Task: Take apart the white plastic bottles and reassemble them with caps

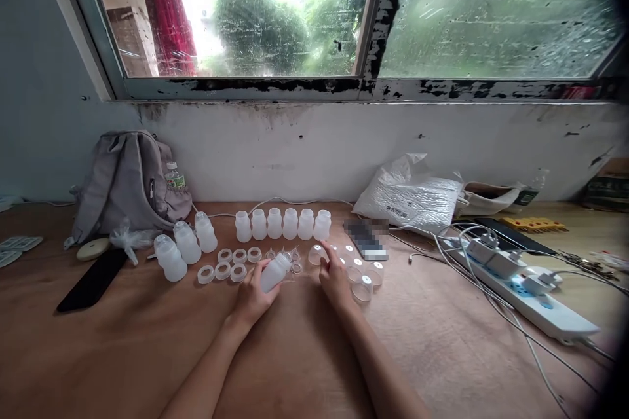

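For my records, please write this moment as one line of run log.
left hand: holds tilted bottle | right hand: beside clear caps, grip unclear | bottle row: six, behind hands | white rings: beside left hand

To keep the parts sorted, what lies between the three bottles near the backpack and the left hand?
Six white rings lie on the table between the three bottles and the left hand, in the head view.

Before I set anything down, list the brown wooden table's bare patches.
The table is bare from the flat black slab to the left forearm, from there to the right forearm, and onward towards the white plastic power strip. It's crowded farther back with frosted bottles, white rings and clear domed caps.
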`<state>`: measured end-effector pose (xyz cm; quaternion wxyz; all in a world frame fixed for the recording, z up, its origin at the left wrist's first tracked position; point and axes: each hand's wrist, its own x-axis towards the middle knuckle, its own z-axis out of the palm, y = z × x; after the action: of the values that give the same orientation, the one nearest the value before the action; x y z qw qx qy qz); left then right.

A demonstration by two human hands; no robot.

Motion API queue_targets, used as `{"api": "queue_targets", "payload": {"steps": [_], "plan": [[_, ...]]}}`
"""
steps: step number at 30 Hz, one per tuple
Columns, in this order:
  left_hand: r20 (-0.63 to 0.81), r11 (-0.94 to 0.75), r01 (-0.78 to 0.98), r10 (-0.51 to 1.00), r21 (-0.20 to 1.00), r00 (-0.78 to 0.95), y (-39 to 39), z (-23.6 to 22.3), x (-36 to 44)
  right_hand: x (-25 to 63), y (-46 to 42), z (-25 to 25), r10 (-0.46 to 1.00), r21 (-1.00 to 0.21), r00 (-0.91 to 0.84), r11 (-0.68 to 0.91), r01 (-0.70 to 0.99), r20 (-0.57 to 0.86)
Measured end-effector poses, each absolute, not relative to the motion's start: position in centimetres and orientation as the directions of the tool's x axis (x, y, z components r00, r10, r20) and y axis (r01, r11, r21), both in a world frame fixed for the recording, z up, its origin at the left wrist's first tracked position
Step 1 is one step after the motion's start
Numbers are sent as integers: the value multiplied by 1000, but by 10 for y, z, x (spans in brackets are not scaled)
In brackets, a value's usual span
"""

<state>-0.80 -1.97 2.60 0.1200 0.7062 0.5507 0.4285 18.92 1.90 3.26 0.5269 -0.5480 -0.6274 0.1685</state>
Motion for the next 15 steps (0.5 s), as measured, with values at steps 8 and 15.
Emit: {"api": "queue_targets", "payload": {"steps": [8, 15], "plan": [[512, -452, 693, 848, 561, 138, -25, 29, -5, 187, 23, 23, 857, -721, 96, 360, 593, 507], [496, -450, 700, 854, 554, 156, -27, 31, -8, 184, 13, 35, 851, -673, 124, 305, 674, 511]]}}
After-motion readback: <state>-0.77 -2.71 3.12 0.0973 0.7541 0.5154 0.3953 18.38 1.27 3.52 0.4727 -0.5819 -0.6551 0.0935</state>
